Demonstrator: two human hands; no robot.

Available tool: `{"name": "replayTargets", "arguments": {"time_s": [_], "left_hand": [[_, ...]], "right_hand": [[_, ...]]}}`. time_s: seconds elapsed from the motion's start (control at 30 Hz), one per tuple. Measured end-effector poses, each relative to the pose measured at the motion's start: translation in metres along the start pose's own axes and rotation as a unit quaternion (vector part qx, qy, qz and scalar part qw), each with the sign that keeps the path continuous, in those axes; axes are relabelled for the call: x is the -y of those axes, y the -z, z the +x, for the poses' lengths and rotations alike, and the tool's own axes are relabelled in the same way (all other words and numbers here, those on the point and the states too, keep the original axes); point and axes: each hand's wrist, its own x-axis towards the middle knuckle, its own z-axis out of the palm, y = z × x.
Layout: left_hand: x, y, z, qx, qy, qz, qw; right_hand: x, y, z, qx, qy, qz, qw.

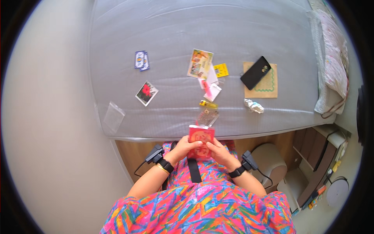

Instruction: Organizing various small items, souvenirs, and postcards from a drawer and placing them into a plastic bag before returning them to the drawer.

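A red envelope (201, 136) with gold-toned print, apparently in clear plastic, is upright in front of my lap. My left hand (187, 146) grips its left side and my right hand (218, 148) its right side, both thumbs on its face. Just past its top edge lies a small clear bag (208, 117) with brownish contents. A yellow lighter (208, 104) rests beyond that. Farther up are a white packet (213, 92) under a blurred pink strip, a yellow card (221, 70) and a colourful printed card (200, 63).
The grey mattress (175, 35) also bears blue-bordered cards (140, 60), a red-flower photo (147, 93), a clear zip bag (114, 117), a black phone (256, 73) on a tan paper sheet (268, 87), and crumpled foil (253, 106). A beige chair (268, 161) stands at right.
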Motion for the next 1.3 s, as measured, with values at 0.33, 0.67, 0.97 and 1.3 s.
{"name": "replayTargets", "arguments": {"time_s": [0.33, 0.67, 0.97, 1.3], "left_hand": [[0.039, -0.002, 0.036, -0.095, -0.101, 0.189, 0.972], [0.009, 0.058, 0.078, -0.164, -0.111, 0.169, 0.966], [-0.021, 0.076, 0.123, -0.254, -0.190, 0.245, 0.916], [-0.106, 0.050, 0.231, -0.459, -0.299, 0.457, 0.701]], "right_hand": [[0.023, 0.059, 0.010, -0.172, 0.144, -0.334, 0.915], [0.099, 0.144, 0.040, -0.210, 0.136, -0.559, 0.791], [0.026, 0.114, 0.028, -0.181, 0.016, -0.457, 0.871], [-0.018, 0.086, -0.003, -0.178, -0.045, -0.428, 0.885]]}}
